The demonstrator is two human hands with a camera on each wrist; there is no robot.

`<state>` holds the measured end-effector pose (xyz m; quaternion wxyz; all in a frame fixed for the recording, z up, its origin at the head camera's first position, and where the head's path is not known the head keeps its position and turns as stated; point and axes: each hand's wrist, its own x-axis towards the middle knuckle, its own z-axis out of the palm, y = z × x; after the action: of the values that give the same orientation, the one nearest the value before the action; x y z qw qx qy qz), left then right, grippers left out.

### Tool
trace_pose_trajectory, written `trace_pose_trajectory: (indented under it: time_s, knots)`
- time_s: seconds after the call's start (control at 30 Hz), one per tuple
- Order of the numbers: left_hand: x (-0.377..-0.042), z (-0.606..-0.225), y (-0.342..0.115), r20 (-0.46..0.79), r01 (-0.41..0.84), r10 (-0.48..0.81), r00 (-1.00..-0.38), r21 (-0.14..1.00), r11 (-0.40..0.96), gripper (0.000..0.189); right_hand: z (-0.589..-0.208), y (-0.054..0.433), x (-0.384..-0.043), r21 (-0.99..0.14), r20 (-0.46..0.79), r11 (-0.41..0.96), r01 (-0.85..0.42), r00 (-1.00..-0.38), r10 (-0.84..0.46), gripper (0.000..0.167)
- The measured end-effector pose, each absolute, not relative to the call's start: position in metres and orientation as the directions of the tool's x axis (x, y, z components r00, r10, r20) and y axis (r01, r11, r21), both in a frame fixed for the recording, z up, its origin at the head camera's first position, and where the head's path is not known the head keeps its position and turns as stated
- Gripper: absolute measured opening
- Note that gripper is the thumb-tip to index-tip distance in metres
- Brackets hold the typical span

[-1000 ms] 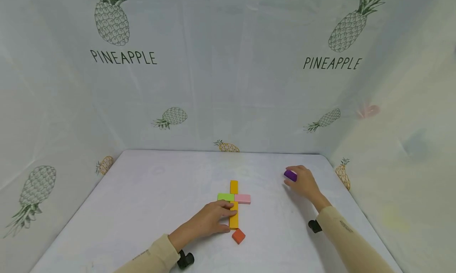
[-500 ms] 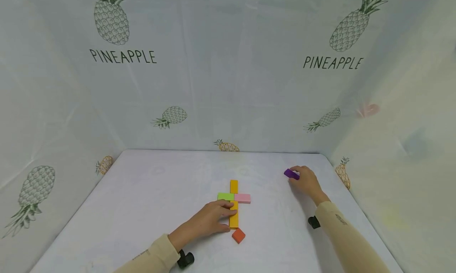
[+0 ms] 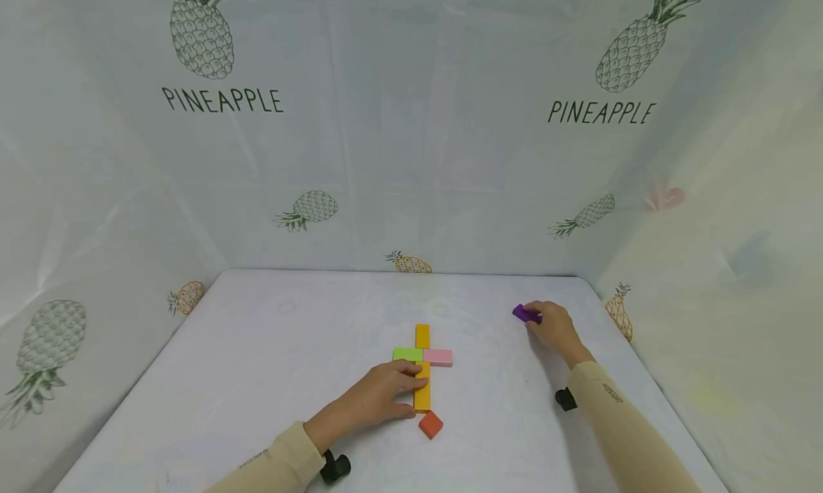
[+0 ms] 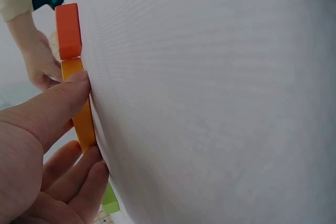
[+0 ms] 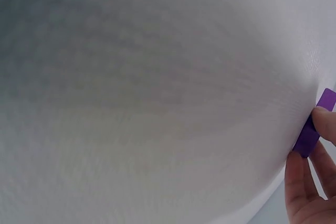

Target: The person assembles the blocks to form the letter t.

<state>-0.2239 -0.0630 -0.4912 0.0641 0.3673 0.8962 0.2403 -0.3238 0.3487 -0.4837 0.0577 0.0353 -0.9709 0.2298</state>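
My left hand point(image 3: 379, 394) lies over the long yellow block point(image 3: 422, 400) in the middle of the table, thumb near its front end and fingers at its far part, holding it. In the left wrist view the thumb presses the yellow block point(image 4: 84, 124) from one side. Toward the far right, my right hand point(image 3: 554, 329) pinches a purple block point(image 3: 524, 313) between thumb and fingers, low over the table. The right wrist view shows the purple block point(image 5: 306, 141) with the thumb across it and fingertips at its lower end.
Beyond the long block, a light green block point(image 3: 406, 354) and a pink block point(image 3: 439, 358) lie side by side, with a short yellow block point(image 3: 422, 336) behind them. An orange-red block point(image 3: 431, 425) sits turned cornerwise in front. White pineapple-print cloth point(image 3: 411, 143) surrounds the table.
The right hand has shifted its fingers on the purple block, which has turned slightly and now shows less of its length. The left hand stays in place on the long yellow block.
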Motion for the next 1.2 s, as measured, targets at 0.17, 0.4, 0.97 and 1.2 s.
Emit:
trace_pose_trajectory:
  time_s: [0.17,0.4,0.97,1.2]
  knots:
    - [-0.224,-0.492,-0.063,0.059,0.627,0.690,-0.721,0.478,0.615,0.057,-0.485,0.349,-0.324,-0.444,0.147,0.889,-0.114,-0.988,-0.053,0.034]
    - [-0.223,-0.491,-0.063,0.055,0.622,0.693,-0.719,0.495,0.607,0.058,-0.488,0.351,-0.324,-0.428,0.159,0.895,-0.123,-0.985,-0.060,0.034]
    - [-0.220,-0.488,-0.061,0.053,0.630,0.694,-0.718,0.472,0.616,0.058,-0.481,0.352,-0.315,-0.432,0.183,0.886,-0.169,-0.978,-0.097,0.034]
    - [-0.220,-0.490,-0.061,0.056,0.631,0.691,-0.720,0.468,0.619,0.058,-0.481,0.352,-0.312,-0.414,0.227,0.879,-0.238,-0.962,-0.154,0.033]
